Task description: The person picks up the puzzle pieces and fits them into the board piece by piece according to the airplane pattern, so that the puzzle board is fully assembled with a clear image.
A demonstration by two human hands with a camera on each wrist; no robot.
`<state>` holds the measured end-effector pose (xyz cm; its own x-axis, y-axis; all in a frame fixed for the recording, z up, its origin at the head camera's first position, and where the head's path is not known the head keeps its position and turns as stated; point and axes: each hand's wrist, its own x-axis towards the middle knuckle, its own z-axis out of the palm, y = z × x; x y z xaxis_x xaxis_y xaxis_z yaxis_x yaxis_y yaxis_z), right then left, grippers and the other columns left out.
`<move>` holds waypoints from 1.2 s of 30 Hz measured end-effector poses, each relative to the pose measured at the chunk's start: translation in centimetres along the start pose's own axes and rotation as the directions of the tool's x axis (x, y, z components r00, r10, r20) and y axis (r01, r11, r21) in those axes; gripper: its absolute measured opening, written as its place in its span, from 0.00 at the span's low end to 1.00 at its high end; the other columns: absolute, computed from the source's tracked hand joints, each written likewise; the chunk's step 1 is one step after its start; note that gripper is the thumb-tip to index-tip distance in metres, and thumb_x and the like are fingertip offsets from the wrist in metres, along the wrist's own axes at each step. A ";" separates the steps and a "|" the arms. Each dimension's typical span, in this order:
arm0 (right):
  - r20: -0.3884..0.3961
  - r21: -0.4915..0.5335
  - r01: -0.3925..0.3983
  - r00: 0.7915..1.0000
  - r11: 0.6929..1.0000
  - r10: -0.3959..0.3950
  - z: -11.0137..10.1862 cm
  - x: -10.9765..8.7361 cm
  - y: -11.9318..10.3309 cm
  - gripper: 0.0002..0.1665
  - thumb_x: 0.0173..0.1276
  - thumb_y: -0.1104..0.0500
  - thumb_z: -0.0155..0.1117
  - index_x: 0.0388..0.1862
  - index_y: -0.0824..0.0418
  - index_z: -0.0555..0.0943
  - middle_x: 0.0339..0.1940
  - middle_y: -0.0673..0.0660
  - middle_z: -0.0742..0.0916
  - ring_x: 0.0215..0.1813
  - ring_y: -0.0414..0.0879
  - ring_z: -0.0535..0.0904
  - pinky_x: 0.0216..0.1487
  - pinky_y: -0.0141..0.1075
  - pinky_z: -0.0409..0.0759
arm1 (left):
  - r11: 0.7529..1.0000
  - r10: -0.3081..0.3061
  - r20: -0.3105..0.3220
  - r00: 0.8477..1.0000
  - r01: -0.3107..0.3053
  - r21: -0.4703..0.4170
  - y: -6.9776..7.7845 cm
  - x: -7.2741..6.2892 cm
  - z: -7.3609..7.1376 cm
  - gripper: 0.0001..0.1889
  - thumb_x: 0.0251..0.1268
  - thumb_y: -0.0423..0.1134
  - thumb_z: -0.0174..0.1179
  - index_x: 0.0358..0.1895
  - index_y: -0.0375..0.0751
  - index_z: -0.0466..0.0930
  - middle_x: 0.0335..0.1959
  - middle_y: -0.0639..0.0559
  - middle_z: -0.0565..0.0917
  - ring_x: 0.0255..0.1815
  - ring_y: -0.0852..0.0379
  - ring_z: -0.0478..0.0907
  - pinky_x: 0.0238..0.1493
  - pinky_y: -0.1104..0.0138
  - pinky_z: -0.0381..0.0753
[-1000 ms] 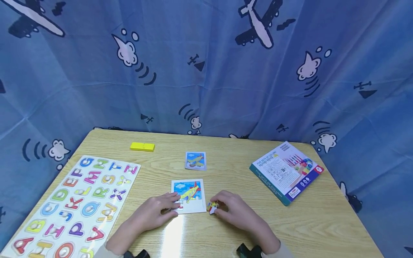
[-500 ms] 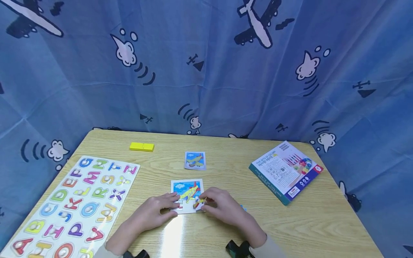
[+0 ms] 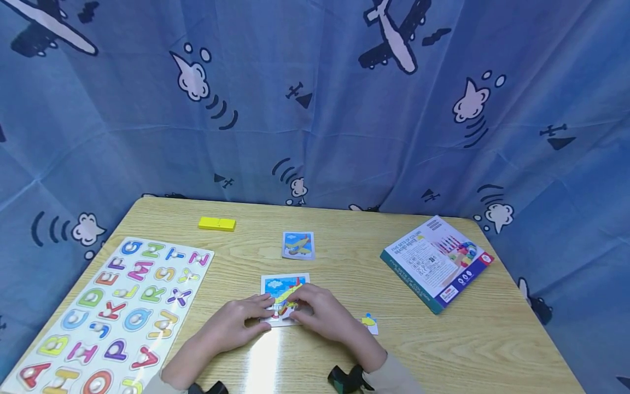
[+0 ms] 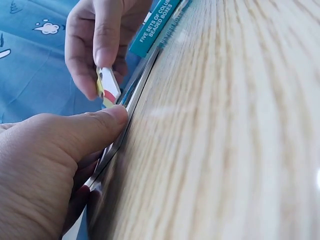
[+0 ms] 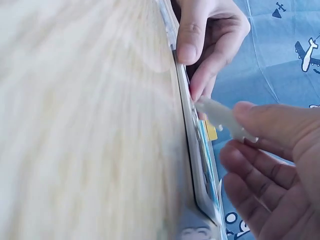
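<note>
Flat on the table lies a white-framed jigsaw puzzle tray [image 3: 290,323] with a yellow airplane on blue sky. My left hand [image 3: 242,322] rests at its left side, fingers extended over the surface and thumb at the near edge. Above the tray's lower part, my right hand [image 3: 325,313] pinches a small jigsaw piece [image 5: 219,115] between thumb and fingers. The piece stands tilted, its white, red and yellow side showing in the left wrist view, its tip close to the tray and the left fingertips. Another loose puzzle piece [image 3: 371,324] lies beside the right wrist.
Behind the tray sits a small airplane picture card [image 3: 298,245]. A large alphabet board [image 3: 113,312] covers the table's left side. A yellow block [image 3: 217,224] lies at the back left, a boxed set [image 3: 435,262] at the right. A blue curtain [image 3: 315,109] hangs behind.
My right hand has carried the jigsaw piece left from beside the tray to above it, uncovering the loose piece on the right. My left hand has stayed in place.
</note>
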<state>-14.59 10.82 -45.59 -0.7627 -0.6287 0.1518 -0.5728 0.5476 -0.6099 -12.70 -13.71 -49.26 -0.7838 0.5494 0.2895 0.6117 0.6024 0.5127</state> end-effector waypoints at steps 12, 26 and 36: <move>0.024 -0.082 -0.013 1.000 0.997 0.015 0.9 0.1 0.0 0.14 0.66 0.55 0.63 0.49 0.57 0.83 0.45 0.49 0.83 0.43 0.35 0.77 0.45 0.27 0.80 | 1.000 0.003 0.007 1.000 -0.003 0.002 -0.1 0.0 0.0 0.15 0.59 0.49 0.64 0.47 0.49 0.86 0.57 0.58 0.80 0.61 0.57 0.75 0.59 0.58 0.78; 0.037 -0.201 0.005 0.999 0.979 0.002 1.0 0.2 -0.6 0.15 0.66 0.57 0.64 0.49 0.61 0.84 0.43 0.51 0.81 0.39 0.34 0.77 0.38 0.22 0.78 | 0.999 0.047 -0.022 0.999 -0.046 0.025 -0.2 0.1 0.2 0.15 0.60 0.50 0.63 0.46 0.47 0.86 0.55 0.55 0.82 0.59 0.54 0.77 0.56 0.57 0.80; 0.042 -0.230 -0.010 0.999 0.973 0.020 1.3 0.2 -0.6 0.16 0.66 0.57 0.63 0.50 0.61 0.84 0.45 0.52 0.80 0.40 0.36 0.77 0.40 0.24 0.79 | 0.998 0.039 -0.012 0.999 -0.039 0.039 -0.1 0.1 0.0 0.15 0.59 0.49 0.64 0.46 0.47 0.86 0.55 0.55 0.82 0.60 0.55 0.77 0.57 0.58 0.80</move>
<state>-13.99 9.68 -46.19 -0.7607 -0.6402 0.1069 -0.6190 0.6660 -0.4164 -12.84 -13.67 -49.30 -0.7604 0.5657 0.3190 0.6453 0.6028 0.4693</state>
